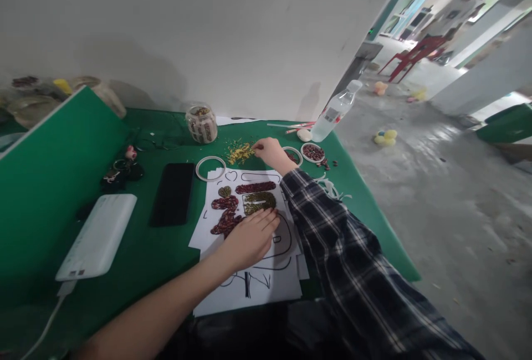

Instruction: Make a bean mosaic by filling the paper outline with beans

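I see a green surface against a wall; my right grip pinches at the yellow pile, beyond the paper; my left, fingers together, rests on the paper.

White paper sheets with black line drawings lie flat, unevenly stacked, the top one partly filled with dark red beans and green grains. Loose yellow-and-green grains spread in a shallow pile beyond them.

The green worktop bears papers, a phone, power bank, jar, loose yellow bits, a bottle and, probably, keys.
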Demonstrator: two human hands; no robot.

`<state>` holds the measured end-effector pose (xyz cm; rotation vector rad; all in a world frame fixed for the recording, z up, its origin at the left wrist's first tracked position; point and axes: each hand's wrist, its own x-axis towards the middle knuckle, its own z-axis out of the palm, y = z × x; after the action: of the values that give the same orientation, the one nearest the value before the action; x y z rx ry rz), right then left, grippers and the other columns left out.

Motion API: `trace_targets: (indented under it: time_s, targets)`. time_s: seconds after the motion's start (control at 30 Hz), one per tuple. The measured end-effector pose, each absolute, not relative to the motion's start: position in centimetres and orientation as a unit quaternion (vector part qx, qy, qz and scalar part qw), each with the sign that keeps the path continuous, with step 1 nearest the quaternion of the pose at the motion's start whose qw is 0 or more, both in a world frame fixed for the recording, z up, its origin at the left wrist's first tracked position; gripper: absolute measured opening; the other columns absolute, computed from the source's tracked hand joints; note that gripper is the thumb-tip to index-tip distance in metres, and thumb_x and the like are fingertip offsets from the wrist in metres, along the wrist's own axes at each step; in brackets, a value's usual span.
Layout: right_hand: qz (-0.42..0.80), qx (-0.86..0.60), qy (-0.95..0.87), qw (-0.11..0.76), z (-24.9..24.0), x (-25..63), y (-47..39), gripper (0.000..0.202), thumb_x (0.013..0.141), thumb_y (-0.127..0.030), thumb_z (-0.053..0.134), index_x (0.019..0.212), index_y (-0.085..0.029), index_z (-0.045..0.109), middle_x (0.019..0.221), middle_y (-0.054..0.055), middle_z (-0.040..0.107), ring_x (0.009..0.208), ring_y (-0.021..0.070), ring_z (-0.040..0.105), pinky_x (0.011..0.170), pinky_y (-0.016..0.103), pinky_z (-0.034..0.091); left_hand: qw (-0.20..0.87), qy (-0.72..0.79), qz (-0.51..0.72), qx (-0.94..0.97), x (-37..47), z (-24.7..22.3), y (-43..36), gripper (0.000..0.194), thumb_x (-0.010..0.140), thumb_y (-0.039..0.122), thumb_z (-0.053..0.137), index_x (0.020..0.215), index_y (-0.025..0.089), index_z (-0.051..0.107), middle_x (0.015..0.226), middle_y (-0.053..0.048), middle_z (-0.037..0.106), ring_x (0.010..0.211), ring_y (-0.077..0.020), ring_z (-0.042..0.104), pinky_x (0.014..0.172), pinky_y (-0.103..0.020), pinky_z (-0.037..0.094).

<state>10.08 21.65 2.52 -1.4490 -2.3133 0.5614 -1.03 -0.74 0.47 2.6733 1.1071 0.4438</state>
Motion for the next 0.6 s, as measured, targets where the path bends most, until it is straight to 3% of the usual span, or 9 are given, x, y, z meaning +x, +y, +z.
trace_targets:
  time_s: [0.13,0.27,0.43,0.6]
  targets:
    - [0.219,-0.5,-0.806,0.228,2.7,11.0,20.8,0.022,0.075,-0.012,0.055,0.089,-0.014,0.073,0.086,0.007,0.071,0.083,0.0168,0.064,0.079,0.026,0.046,0.112,0.373,0.145,0.91,-1.1,0.3,-0.7,0.043,0.09,0.021,0.035,0.132,0.011,0.042,0.14,-0.01,0.044,0.132,-0.0206,0.036,0.111,-0.036,0.028]
    - [0.286,-0.474,-0.793,0.254,3.5,11.5,18.0,0.017,0.076,-0.02,0.061,0.088,-0.015,0.072,0.078,0.005,0.071,0.071,0.0156,0.063,0.067,0.025,0.047,0.124,0.375,0.153,0.906,-1.0,0.5,-0.6,0.042,0.091,0.021,0.035,0.131,0.012,0.042,0.14,-0.009,0.044,0.132,-0.0196,0.035,0.111,-0.035,0.028]
    - [0.369,-0.403,-0.811,0.21,4.4,11.4,12.7,0.01,0.075,-0.024,0.065,0.081,-0.018,0.071,0.076,0.002,0.071,0.068,0.0131,0.063,0.063,0.023,0.046,0.139,0.377,0.163,0.901,-0.9,1.0,-0.6,0.035,0.09,0.019,0.037,0.121,0.014,0.05,0.137,-0.009,0.048,0.131,-0.0196,0.037,0.109,-0.037,0.031]
    - [0.34,-0.369,-0.851,0.151,3.4,11.0,10.5,0.005,0.075,-0.017,0.066,0.077,-0.019,0.071,0.072,0.001,0.069,0.065,0.0119,0.061,0.062,0.023,0.043,0.158,0.362,0.142,0.908,-0.9,1.5,-0.5,0.034,0.09,0.019,0.037,0.12,0.013,0.052,0.135,-0.01,0.05,0.129,-0.0209,0.04,0.107,-0.037,0.034]
